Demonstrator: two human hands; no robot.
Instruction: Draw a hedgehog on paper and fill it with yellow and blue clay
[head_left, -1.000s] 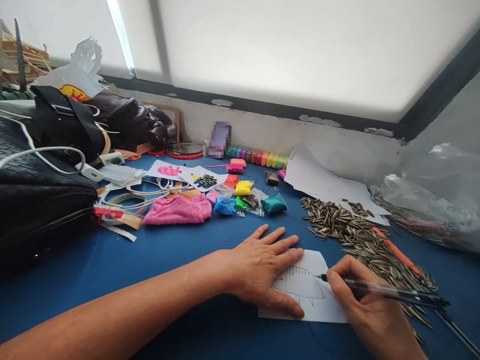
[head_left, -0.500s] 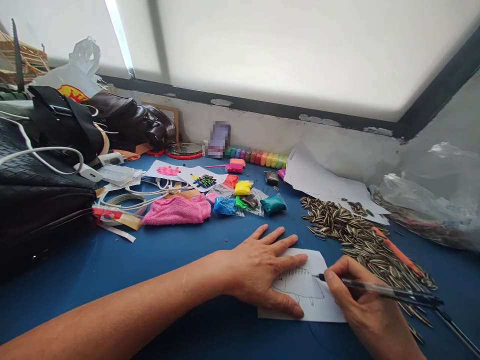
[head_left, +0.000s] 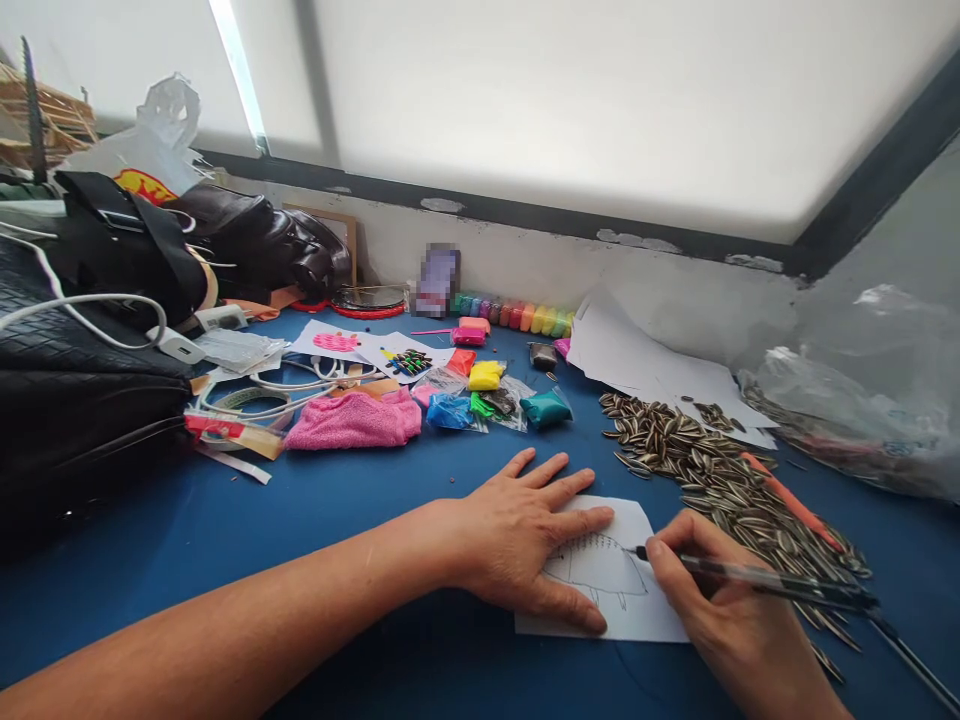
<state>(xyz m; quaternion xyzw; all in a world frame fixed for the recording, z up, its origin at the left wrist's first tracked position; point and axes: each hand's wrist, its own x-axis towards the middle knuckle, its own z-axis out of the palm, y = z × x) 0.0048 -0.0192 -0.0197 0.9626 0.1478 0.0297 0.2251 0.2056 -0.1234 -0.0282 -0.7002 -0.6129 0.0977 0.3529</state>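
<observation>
My left hand [head_left: 529,545] lies flat with its fingers spread, pressing on a small sheet of white paper [head_left: 641,620]. On the paper is a line drawing [head_left: 604,565] of a rounded animal-like shape with short legs and rows of small marks along its back. A black pen [head_left: 776,580] is pinched in my right hand [head_left: 739,610], its tip touching the paper at the upper right outline of the drawing. Beside my right hand spreads a pile of striped sunflower seeds [head_left: 705,470], with an orange stick-like tool [head_left: 791,500] lying on it.
Packets of coloured clay [head_left: 487,375] and a pink cloth [head_left: 356,418] lie beyond my left hand. Paper sheets [head_left: 645,360] and a clear plastic bag [head_left: 862,400] are at the back right. Black bags [head_left: 82,400] and white cables fill the left side.
My right hand and the pen have shifted very slightly, the pen tip staying near the drawing's upper right outline. My left hand stays flat on the paper.
</observation>
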